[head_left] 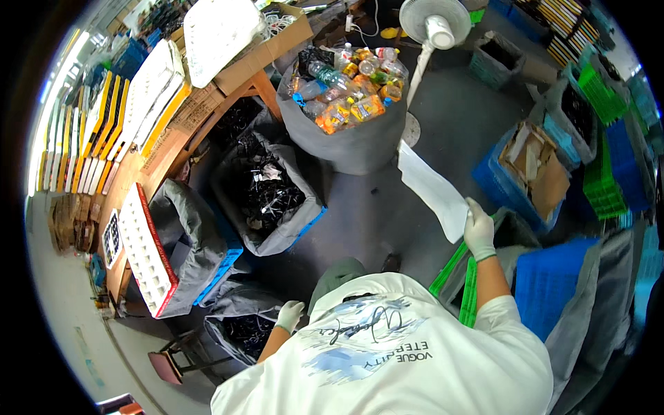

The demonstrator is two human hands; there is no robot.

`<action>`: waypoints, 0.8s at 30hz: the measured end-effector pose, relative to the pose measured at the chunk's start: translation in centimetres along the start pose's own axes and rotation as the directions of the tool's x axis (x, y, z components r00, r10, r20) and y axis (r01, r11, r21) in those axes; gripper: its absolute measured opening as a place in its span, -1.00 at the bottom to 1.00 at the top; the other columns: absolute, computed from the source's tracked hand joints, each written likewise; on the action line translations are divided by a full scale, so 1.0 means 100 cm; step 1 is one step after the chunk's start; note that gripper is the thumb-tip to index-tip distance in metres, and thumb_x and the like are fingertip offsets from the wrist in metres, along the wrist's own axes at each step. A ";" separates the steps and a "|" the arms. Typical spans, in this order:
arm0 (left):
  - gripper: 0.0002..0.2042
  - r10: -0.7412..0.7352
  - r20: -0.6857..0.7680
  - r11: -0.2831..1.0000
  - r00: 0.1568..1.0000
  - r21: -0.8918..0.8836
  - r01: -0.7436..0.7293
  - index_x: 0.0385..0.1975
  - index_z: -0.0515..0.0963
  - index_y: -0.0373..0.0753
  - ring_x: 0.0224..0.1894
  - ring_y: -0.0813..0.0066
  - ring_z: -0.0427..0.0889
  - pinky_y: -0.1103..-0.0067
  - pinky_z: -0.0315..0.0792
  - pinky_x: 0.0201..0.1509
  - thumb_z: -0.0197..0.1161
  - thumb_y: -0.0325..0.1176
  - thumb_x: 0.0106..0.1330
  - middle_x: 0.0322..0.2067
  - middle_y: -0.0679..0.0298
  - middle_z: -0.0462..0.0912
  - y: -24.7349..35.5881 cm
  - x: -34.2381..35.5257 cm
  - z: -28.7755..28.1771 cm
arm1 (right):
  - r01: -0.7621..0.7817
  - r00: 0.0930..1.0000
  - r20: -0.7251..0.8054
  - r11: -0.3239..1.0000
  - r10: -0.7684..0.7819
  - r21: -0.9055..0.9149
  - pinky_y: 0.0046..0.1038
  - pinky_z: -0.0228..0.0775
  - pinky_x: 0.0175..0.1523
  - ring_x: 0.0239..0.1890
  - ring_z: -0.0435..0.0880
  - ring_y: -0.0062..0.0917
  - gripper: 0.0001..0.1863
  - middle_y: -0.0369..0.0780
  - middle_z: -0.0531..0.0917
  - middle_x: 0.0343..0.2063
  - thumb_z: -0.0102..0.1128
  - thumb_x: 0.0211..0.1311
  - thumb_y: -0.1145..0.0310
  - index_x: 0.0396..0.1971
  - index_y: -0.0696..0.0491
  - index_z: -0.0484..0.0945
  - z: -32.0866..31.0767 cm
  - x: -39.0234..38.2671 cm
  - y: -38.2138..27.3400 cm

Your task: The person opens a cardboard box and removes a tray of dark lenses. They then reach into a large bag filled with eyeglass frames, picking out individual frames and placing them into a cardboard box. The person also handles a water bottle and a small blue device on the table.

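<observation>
My right hand (pixel 478 232), in a white glove, is stretched out ahead and to the right, closed on the near end of a long, thin white sheet (pixel 432 190). The sheet slants away toward the foot of a standing fan, its left edge uneven; whether it is paper or plastic I cannot tell. Low on the left, my left hand (pixel 290 315), also gloved, hangs beside my leg near a grey-lined bin (pixel 242 325) with black pieces in it. Its fingers are mostly turned from view, and nothing shows in it.
A big grey bag (pixel 346 142) heaped with plastic bottles stands ahead, beside the white fan (pixel 437 31). Another grey-lined bin (pixel 277 242) holds black scraps. A wooden bench (pixel 149 181) runs along the left. Blue and green crates (pixel 553 277) line the right; one blue crate (pixel 508 183) holds cardboard.
</observation>
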State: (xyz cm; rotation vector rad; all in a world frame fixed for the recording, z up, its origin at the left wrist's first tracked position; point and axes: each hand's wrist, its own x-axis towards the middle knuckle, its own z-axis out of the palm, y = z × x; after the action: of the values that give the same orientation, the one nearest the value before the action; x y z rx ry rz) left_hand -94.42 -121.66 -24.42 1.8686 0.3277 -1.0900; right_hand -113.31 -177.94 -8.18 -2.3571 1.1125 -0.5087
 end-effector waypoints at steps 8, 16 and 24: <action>-0.84 0.150 0.140 0.478 0.979 0.856 -0.196 -0.28 0.59 -0.21 -0.51 0.42 0.54 0.39 0.41 -0.43 0.21 -0.28 0.28 -0.57 0.29 0.53 -0.091 0.095 -0.006 | -0.079 0.994 -0.022 0.827 0.110 0.557 -0.41 0.45 -0.32 -0.42 0.64 -0.39 -0.71 -0.19 0.69 -0.38 0.00 0.35 0.41 -0.03 0.12 0.61 0.062 0.268 -0.105; -0.87 -0.206 -0.152 0.969 0.967 -0.170 0.179 -0.35 0.51 -0.20 -0.66 0.46 0.40 0.47 0.24 -0.65 0.17 -0.28 0.27 -0.64 0.29 0.42 0.115 0.221 0.011 | -0.663 0.723 0.611 0.078 0.323 0.744 -0.65 0.09 -0.67 -0.64 0.37 -0.70 -0.72 -0.34 0.53 -0.48 -0.07 0.30 0.41 -0.05 0.06 0.52 0.099 0.428 -0.148; -0.67 0.168 -0.418 0.837 0.893 -0.418 -0.353 0.02 0.50 -0.31 -0.42 0.57 0.58 0.67 0.37 -0.43 0.20 -0.26 0.34 -0.33 0.30 0.61 0.404 0.242 0.026 | -0.173 0.973 0.042 0.593 0.229 0.786 -0.53 0.29 -0.64 -0.69 0.47 -0.62 -0.73 -0.27 0.56 -0.55 -0.04 0.40 0.40 -0.05 0.19 0.56 0.129 0.590 -0.201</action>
State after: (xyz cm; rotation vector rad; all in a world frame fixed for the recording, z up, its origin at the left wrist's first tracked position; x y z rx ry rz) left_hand -57.42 -150.63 -20.69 1.5836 0.4885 -0.4044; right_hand -58.94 -209.99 0.02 -1.4188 0.8956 -0.7969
